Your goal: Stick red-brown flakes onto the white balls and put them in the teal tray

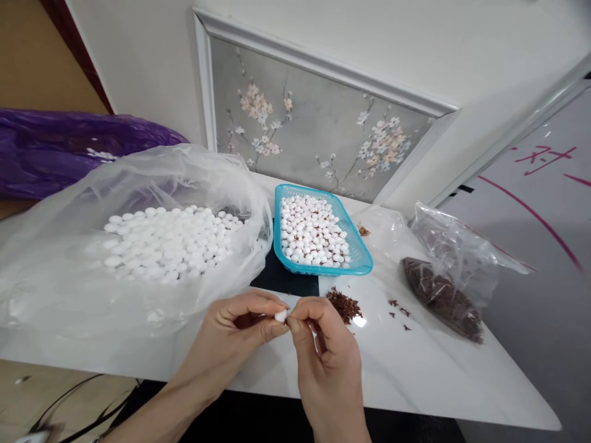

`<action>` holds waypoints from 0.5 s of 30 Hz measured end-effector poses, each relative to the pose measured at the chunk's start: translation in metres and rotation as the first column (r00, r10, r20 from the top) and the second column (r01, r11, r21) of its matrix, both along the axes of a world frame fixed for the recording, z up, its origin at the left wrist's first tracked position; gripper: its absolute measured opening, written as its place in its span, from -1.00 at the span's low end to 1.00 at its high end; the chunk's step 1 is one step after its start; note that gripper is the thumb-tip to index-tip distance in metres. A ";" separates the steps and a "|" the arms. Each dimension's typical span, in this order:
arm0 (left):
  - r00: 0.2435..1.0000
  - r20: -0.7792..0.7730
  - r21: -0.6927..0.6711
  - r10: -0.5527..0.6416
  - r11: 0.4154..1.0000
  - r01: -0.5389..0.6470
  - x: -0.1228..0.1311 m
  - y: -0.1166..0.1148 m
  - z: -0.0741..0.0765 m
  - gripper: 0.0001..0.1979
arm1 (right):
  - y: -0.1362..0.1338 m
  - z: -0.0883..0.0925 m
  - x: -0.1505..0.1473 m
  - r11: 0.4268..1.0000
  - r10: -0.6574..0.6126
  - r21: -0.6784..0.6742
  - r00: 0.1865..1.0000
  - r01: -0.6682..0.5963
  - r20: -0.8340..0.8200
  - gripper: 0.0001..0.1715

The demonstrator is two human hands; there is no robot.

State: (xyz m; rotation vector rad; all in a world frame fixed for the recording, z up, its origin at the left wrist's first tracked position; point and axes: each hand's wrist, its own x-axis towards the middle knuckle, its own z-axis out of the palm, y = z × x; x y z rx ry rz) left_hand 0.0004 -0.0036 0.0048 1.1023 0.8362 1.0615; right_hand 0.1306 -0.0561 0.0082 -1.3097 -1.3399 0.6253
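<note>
My left hand (240, 335) pinches a small white bead (281, 316) between thumb and forefinger, just above the white table's front part. My right hand (325, 344) meets it from the right, its fingertips pinched together against the bead; whether they hold anything is too small to tell. A little pile of dark brown bits (345, 304) lies just behind my right hand. A large clear plastic bag (69, 271) full of white beads (170, 240) spreads on the left. A blue basket (364, 266) behind my hands holds white beads with brown specks.
A smaller clear bag (457, 252) with dark brown bits (441, 295) lies at the right. A few brown bits (399, 311) are scattered on the white table (415, 369). A purple plastic bag (55, 147) sits far left. A floral wall panel (314, 129) stands behind.
</note>
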 end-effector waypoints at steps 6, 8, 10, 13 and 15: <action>1.000 -0.015 0.033 0.004 0.999 -0.003 0.000 0.003 -0.001 -0.91 | 0.005 -0.005 0.000 0.997 -0.005 -0.076 0.999 0.000 -0.053 -0.87; 1.000 -0.008 0.020 0.014 1.000 -0.013 0.001 0.004 -0.002 -0.88 | 0.006 -0.007 -0.001 0.994 -0.017 -0.108 0.996 0.008 -0.085 -0.91; 1.000 0.005 -0.014 0.025 1.000 -0.025 0.003 0.004 -0.003 -0.86 | 0.006 -0.009 -0.002 0.993 -0.033 -0.118 0.992 0.018 -0.122 -0.95; 0.998 0.054 -0.074 -0.010 0.997 0.014 0.003 0.005 -0.004 -0.88 | 0.005 -0.007 0.000 0.995 -0.025 -0.102 0.987 0.009 -0.160 -0.98; 0.994 0.097 -0.114 -0.049 0.992 0.060 0.003 0.007 -0.004 -0.91 | 0.003 -0.003 0.004 0.997 -0.001 -0.082 0.986 -0.012 -0.164 -0.96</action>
